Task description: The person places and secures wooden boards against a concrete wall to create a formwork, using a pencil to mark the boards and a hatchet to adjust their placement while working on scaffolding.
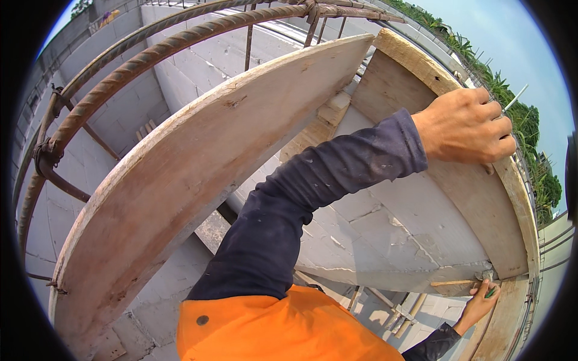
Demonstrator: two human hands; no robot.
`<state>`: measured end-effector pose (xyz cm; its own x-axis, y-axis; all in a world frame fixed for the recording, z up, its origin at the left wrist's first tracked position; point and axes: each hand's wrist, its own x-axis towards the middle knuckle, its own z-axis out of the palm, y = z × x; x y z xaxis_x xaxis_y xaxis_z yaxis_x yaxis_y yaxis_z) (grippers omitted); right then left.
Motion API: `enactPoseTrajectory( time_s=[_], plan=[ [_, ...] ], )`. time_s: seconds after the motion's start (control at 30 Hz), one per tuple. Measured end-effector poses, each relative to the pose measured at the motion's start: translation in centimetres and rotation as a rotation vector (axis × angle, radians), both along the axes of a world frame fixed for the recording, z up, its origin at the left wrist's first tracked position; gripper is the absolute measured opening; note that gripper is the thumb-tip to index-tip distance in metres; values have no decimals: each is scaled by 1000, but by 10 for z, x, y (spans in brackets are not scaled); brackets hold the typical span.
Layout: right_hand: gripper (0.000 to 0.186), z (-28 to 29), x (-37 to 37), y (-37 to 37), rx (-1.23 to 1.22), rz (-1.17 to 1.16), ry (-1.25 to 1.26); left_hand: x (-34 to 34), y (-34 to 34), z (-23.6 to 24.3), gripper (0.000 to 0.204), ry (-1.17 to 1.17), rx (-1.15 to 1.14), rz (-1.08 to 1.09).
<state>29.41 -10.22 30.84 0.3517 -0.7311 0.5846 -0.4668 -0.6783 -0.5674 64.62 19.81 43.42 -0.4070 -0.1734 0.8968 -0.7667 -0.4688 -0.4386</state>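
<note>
Atop grey block wall [385, 234], left hand [465, 126] gripped edge of right plywood form board [475, 198], fingers curled shut; right hand [478, 304] pinched small green object [490, 293] at board's lower end; step judged fixing board; next move calls for steady board, precise placement.

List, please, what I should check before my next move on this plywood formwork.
1. Left hand grip on the right plywood board: ok, fingers curl over its top edge.
2. Right hand grip on the small green object at the board's lower end: ok, though what the object is cannot be told.
3. Left plywood board fixed in place: cannot tell, no fastening shows.
4. Rebar tied at its crossings: ok where seen, a wire tie wraps one crossing.
5. Footing: cannot tell, feet are out of view.
</note>
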Motion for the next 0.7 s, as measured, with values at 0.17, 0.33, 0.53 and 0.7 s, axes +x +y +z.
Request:
enactPoseTrajectory(
  time_s=[0.17,0.33,0.53,0.7],
  plan=[
    [30,2,-1,4,7,1,-9,2,1,6,16,-9,21,-5],
    [28,3,1,10,6,18,-14,0,8,2,15,-47,24,-24],
    [26,3,5,9,-5,62,-64,1,8,-4,11,-57,1,-84],
    [27,1,1,4,5,40,-43,3,3,16,9,-115,-19,-103]
  ],
)
